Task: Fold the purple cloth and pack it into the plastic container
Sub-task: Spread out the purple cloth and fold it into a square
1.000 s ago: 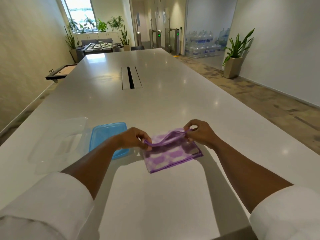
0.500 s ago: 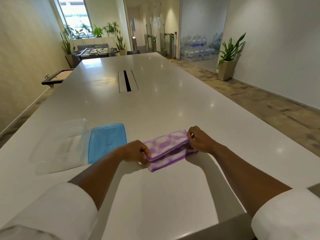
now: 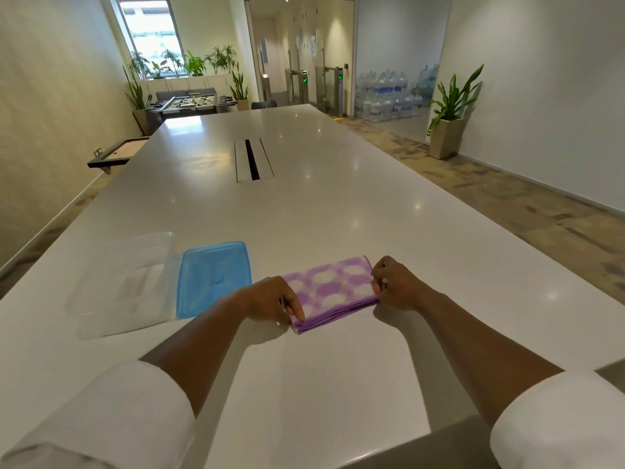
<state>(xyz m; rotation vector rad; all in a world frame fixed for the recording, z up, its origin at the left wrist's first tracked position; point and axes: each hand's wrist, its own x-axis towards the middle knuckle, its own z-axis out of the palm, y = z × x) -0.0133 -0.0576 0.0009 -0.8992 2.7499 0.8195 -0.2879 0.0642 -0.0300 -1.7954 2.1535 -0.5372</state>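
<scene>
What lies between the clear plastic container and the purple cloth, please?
In the head view, the blue lid lies flat on the table between them, beside the container; the left hand touches the cloth at its left end.

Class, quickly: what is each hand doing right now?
Left hand: open, pressing the left end of the purple cloth.
Right hand: pinching the cloth's right edge.

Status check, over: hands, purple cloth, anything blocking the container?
Left hand touching left end of purple cloth, right hand pinching right end. Cloth folded, flat on table. Blue lid lies between cloth and open plastic container.
</scene>
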